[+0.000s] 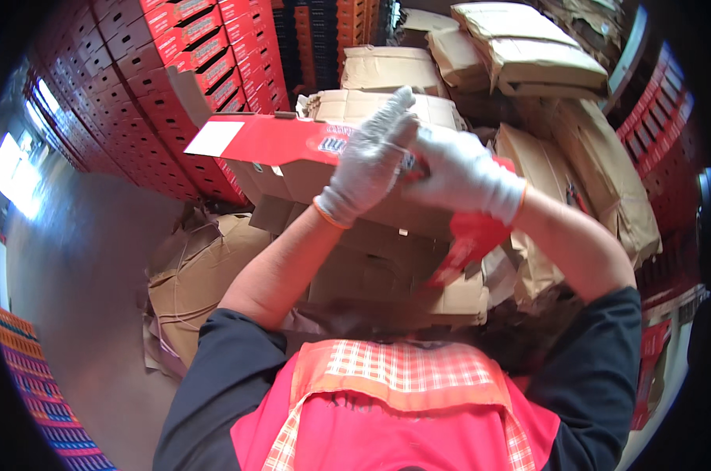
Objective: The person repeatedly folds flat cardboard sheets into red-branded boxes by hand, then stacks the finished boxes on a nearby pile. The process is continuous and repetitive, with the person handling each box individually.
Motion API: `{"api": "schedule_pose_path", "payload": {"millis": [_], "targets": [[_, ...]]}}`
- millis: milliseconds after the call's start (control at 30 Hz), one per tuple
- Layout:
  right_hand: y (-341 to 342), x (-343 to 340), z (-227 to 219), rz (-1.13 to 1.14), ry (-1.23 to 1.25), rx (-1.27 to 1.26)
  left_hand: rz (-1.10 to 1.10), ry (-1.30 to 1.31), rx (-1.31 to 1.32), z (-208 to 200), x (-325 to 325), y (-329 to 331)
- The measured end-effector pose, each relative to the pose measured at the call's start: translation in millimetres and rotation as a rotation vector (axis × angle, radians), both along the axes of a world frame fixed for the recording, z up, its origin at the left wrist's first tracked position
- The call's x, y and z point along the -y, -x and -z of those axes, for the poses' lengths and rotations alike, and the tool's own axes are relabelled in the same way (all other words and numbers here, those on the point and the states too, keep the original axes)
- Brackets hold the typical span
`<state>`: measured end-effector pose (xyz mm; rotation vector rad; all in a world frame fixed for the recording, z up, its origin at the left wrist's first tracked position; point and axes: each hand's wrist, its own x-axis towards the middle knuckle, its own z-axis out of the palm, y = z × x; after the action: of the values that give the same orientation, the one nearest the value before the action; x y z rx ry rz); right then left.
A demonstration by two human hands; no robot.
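Observation:
A partly folded cardboard box (285, 141), red outside and brown inside, is in front of me. Both hands wear pale knit gloves with orange cuffs, and they meet over its red upper panel. My left hand (369, 165) lies across that panel, its fingers stretched out together and pointing away from me. Against it, my right hand (469, 177) has its fingers curled in at the middle of the panel, closed on the cardboard. A red end flap (477, 243) hangs below my right wrist. The hands hide part of the panel's printing.
Tall stacks of red crates (136, 86) rise at the left. Brown paper-wrapped bundles (528, 59) are piled at the far right, with more flat cardboard (391, 275) below the box. A strapped cardboard bundle (206, 267) lies on the left. Colourful stacks (41, 385) stand at lower left.

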<state>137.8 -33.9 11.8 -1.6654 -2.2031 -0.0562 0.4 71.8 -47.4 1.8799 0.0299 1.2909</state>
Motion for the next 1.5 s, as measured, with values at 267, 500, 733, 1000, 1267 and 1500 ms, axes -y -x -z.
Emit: {"api": "schedule_pose_path", "payload": {"millis": [267, 500, 733, 1000, 1267, 1500], "targets": [[-135.4, 0.5, 30.9, 0.236, 0.053, -0.813, -0.129, -0.564, -0.453, 75.0, 52.6, 142.8], [-106.3, 66.8, 227.8, 0.668, 0.447, -1.196, -0.235, -0.482, -0.381, 22.7, 64.5, 110.0], [-154.6, 61.6, 166.5, 0.197, -0.375, -1.350, -0.207, -0.560, -0.111, 11.2, 97.2, -21.5], [-59.4, 94.3, -0.7, 0.201, -0.095, -0.273, -0.201, -0.288, 0.288, 31.3, 109.7, -66.4], [-45.4, 49.6, -21.5, 0.310, 0.336, -0.331, -0.093, 0.104, -0.201, 53.8, 127.5, -66.5], [-13.7, -4.8, 18.7, -0.294, -0.035, -0.003, 0.232, 0.372, -0.217, 60.4, 126.6, -52.5]]}}
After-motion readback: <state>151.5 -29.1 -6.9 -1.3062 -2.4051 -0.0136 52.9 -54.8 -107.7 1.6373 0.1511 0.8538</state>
